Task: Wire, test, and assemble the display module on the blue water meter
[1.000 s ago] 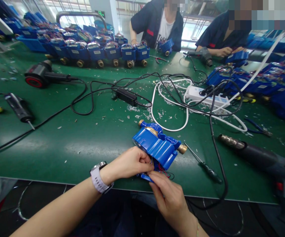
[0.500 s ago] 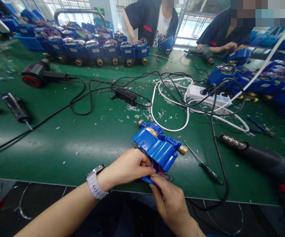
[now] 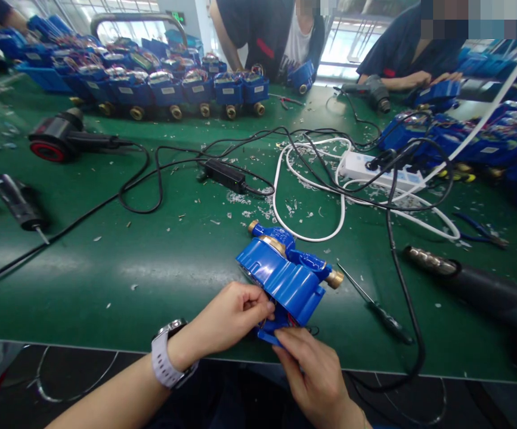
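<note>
A blue plastic water meter [image 3: 282, 277] with brass pipe ends lies tilted just above the green bench top [image 3: 119, 280], its ribbed cover facing up. My left hand [image 3: 240, 316] grips its lower left side, and my right hand [image 3: 314, 372] pinches its lower edge from below. Thin red and dark wires [image 3: 285, 322] show between my fingers, mostly hidden by them. A watch with a white strap [image 3: 166, 357] sits on my left wrist.
To the right lie a screwdriver [image 3: 377, 310], a heat gun [image 3: 473, 292] and pliers [image 3: 482, 235]. Black and white cables, a power strip [image 3: 381, 170] and plastic scraps cover the bench. Several blue meters [image 3: 173, 89] stand in a row beyond, near two co-workers [image 3: 262, 36].
The meter and both hands sit slightly lower in the view, and the bench has shifted with the camera. My grip on the meter looks unchanged.
</note>
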`<move>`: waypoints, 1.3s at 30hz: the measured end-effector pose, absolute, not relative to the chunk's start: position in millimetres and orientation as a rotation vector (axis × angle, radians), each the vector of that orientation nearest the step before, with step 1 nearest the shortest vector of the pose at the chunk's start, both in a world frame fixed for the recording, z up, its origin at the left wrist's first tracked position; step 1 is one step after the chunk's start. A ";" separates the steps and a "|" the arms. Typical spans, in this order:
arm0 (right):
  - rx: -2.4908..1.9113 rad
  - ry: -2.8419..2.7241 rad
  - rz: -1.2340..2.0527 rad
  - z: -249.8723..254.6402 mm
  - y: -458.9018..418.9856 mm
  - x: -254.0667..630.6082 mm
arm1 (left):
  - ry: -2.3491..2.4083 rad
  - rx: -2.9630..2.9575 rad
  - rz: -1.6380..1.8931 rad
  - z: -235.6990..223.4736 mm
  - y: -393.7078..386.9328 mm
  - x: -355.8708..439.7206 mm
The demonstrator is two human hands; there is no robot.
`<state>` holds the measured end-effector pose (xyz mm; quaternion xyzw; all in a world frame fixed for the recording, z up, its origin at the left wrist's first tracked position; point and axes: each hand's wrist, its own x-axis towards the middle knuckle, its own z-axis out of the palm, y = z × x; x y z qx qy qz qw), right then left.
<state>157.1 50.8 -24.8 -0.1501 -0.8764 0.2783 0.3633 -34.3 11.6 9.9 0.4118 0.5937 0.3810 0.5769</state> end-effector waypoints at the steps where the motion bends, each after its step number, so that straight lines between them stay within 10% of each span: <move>1: -0.384 -2.261 0.703 -25.3 51.0 157.1 | 1.385 0.958 0.895 9.6 11.5 -34.5; 39: -0.329 -2.321 0.738 -18.2 58.5 164.9 | 1.463 1.774 0.405 36.0 8.6 -50.1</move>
